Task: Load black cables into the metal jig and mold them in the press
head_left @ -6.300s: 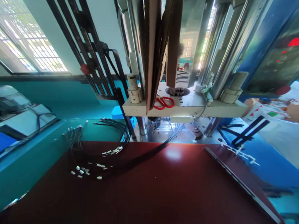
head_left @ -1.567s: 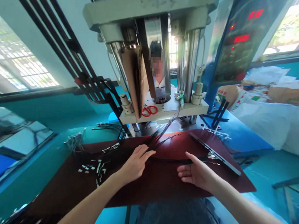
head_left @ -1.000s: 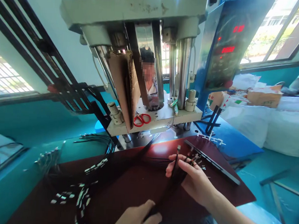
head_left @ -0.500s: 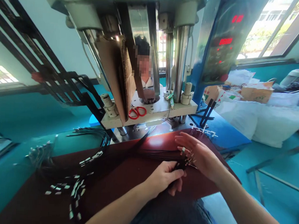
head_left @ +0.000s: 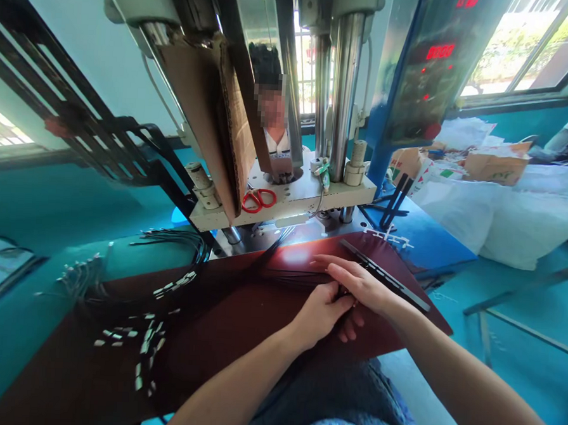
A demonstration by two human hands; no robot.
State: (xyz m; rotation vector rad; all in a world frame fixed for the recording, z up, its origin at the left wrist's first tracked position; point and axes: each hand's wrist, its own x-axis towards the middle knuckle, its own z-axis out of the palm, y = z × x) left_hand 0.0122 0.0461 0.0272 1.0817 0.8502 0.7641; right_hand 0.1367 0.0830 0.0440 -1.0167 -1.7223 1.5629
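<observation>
My left hand (head_left: 321, 311) is closed round a bundle of thin black cables (head_left: 292, 277), which trail away to the left over the dark red tabletop (head_left: 239, 337). Across the bundle's ends lies my right hand (head_left: 363, 285), its fingers stretched out flat and touching the left hand. The cable ends are mostly hidden beneath it. Just behind the right hand, a long dark slotted bar (head_left: 399, 286) rests on the table. More black cables with pale metal connectors (head_left: 148, 338) are spread on the left side of the table.
A press machine (head_left: 284, 203) stands at the table's far edge, with red-handled scissors (head_left: 258, 200) and a cardboard sheet (head_left: 199, 106) on it. Behind it is another person (head_left: 278, 142). A control box (head_left: 415, 73) with red digits stands right, near white sacks (head_left: 535, 232).
My right hand has come down over the cable ends, which showed before. The slotted bar behind it is now visible. The view has shifted slightly.
</observation>
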